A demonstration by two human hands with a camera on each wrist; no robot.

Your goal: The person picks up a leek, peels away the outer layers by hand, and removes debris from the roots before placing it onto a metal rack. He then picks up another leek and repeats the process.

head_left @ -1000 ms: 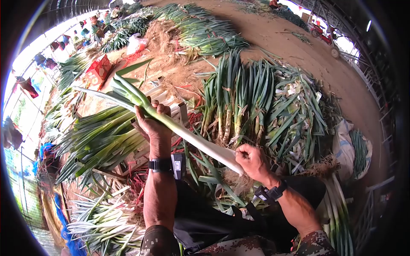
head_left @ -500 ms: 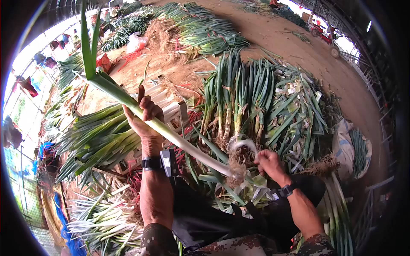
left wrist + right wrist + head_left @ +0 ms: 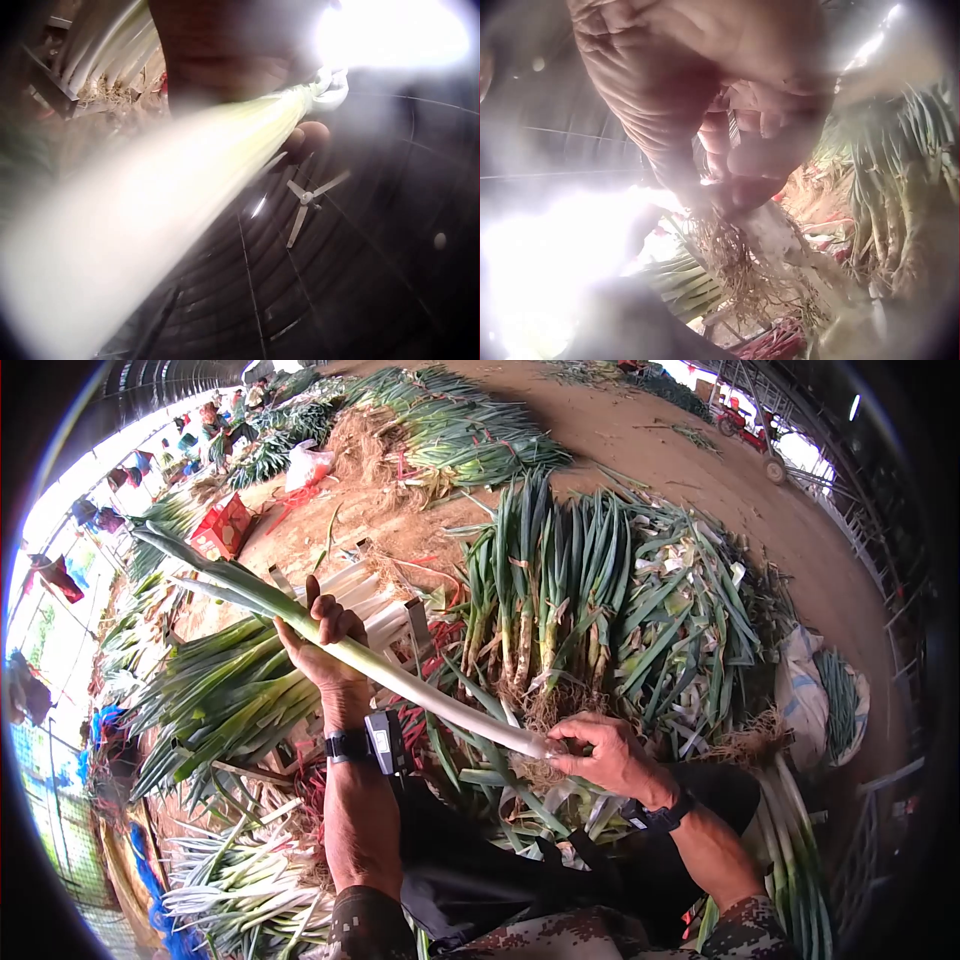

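Note:
A long green onion [image 3: 420, 690] slants across the head view, its green leaves at upper left and its white root end at lower right. My left hand [image 3: 328, 650] grips it around the pale green part of the stalk, some fingers curled over it. At the root end, my right hand [image 3: 610, 755] pinches with thumb and fingertips. The right wrist view shows stringy roots [image 3: 731, 259] hanging just below those fingertips. In the left wrist view the blurred white stalk [image 3: 142, 217] runs close past the camera into the left hand.
Green onions with leaves [image 3: 220, 680] lie on a low rack at left. An upright bunch [image 3: 555, 580] stands ahead, beside a heap of leafy trimmings [image 3: 690, 610]. Peeled white onions [image 3: 250, 880] lie at lower left. A white sack [image 3: 803, 680] sits at right.
My right hand pulled a strip of white skin away from the stalk, then came back to the root end. The onion's leafy top swung up and has dropped back toward the left.

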